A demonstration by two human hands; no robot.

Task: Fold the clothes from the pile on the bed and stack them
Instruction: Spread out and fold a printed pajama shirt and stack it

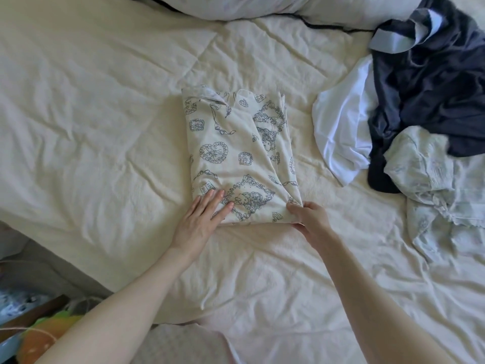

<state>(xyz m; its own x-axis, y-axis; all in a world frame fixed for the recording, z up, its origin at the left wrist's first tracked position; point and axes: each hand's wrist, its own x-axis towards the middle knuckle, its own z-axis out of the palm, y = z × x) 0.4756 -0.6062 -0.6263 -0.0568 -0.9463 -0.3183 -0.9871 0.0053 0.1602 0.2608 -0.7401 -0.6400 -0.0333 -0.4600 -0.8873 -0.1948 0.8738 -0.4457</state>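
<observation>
The printed shirt (237, 156) lies folded mid-bed (105, 114). The left hand (200, 219) presses its near edge with flat, slightly spread fingers; the right hand (309, 215) pinches the near-right corner. The unfolded pile (420, 114) sits right, a pillow (262, 6) beyond.

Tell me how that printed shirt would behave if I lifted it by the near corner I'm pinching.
The printed shirt would probably droop and unfold, since it lies in soft, loose layers. It looks light: the right hand bunches its corner with only a pinch. It likely won't slide far on the rumpled bedspread while the left hand presses it flat.
</observation>
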